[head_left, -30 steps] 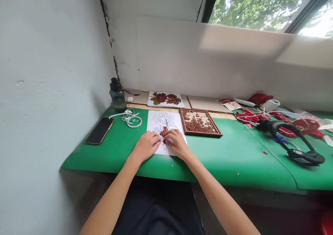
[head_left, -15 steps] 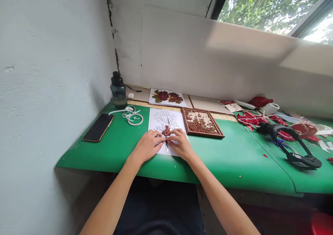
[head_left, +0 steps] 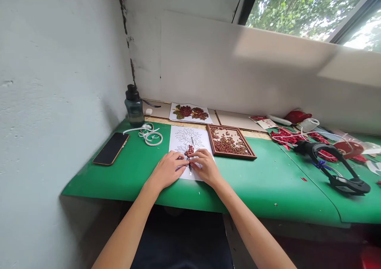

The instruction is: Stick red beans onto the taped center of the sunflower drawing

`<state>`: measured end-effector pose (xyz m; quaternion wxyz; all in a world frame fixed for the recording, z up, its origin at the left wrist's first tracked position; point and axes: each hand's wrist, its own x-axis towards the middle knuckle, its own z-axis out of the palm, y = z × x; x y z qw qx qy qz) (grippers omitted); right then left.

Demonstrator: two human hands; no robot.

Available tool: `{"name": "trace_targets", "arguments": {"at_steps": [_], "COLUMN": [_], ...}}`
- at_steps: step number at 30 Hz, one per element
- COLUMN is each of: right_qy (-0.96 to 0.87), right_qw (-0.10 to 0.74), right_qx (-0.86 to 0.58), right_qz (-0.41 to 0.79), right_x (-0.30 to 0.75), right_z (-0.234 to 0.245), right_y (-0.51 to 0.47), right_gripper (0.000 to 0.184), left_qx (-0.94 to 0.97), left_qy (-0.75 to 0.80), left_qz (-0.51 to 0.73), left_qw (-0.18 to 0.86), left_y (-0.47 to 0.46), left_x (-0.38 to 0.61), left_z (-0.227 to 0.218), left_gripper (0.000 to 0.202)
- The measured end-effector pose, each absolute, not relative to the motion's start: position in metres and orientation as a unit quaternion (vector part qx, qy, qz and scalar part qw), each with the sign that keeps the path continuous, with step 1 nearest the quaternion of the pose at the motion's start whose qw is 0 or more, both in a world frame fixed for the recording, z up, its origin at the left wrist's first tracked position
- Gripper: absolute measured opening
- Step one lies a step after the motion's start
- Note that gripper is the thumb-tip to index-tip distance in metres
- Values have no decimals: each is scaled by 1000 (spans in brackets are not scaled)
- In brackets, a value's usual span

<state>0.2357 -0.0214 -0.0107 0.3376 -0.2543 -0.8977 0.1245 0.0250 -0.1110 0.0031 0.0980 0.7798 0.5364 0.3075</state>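
Observation:
A white sheet of paper (head_left: pixel 175 134) with black line-drawn flowers lies on the green table. Dark red beans (head_left: pixel 189 150) are clustered on the lower flower. My left hand (head_left: pixel 171 167) rests on the sheet's left side, fingers stretched towards the cluster and thumb apart from the index finger. From the right, my right hand (head_left: pixel 205 165) bends over the drawing just below the beans, thumb and index fingertips close together. Whatever is between them is too small to make out. The fingertips of both hands nearly meet and hide part of the lower flower.
A wooden-framed tray (head_left: pixel 235 156) of loose beans stands right of the paper. Behind lies a finished bean picture (head_left: pixel 190 113). Left are a phone (head_left: pixel 111 148), a white cable (head_left: pixel 152 138) and a bottle (head_left: pixel 134 109). A black headband device (head_left: pixel 333 165) and red scraps (head_left: pixel 284 137) lie right.
Both hands stay at the same place on the drawing, with only slight finger movement. The whole view has shifted a little.

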Motion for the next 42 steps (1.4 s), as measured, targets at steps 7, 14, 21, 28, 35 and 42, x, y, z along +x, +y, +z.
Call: {"name": "trace_targets", "arguments": {"at_steps": [7, 14, 21, 28, 35, 42], "right_qy": [-887, -884, -878, -829, -752, -693], "right_qw": [350, 346, 359, 436, 471, 281], "right_qx": [-262, -267, -267, -313, -449, -654], "right_qz": [148, 165, 171, 159, 104, 115], "right_x": [236, 235, 237, 239, 287, 357], "right_z": [-10, -8, -7, -3, 27, 38], "right_y": [-20, -19, -18, -28, 25, 142], "right_gripper": [13, 15, 14, 10, 22, 36], "left_qx": [780, 783, 778, 781, 787, 763], "left_qy": [536, 535, 541, 538, 536, 564], "left_qz": [307, 302, 304, 299, 288, 299], "left_qw": [100, 100, 99, 104, 101, 105], "left_y": [-111, -107, -108, -109, -109, -110], "left_x": [24, 25, 26, 26, 25, 26], "left_z": [-1, -1, 2, 3, 0, 3], "left_gripper": [26, 24, 22, 30, 29, 34]}}
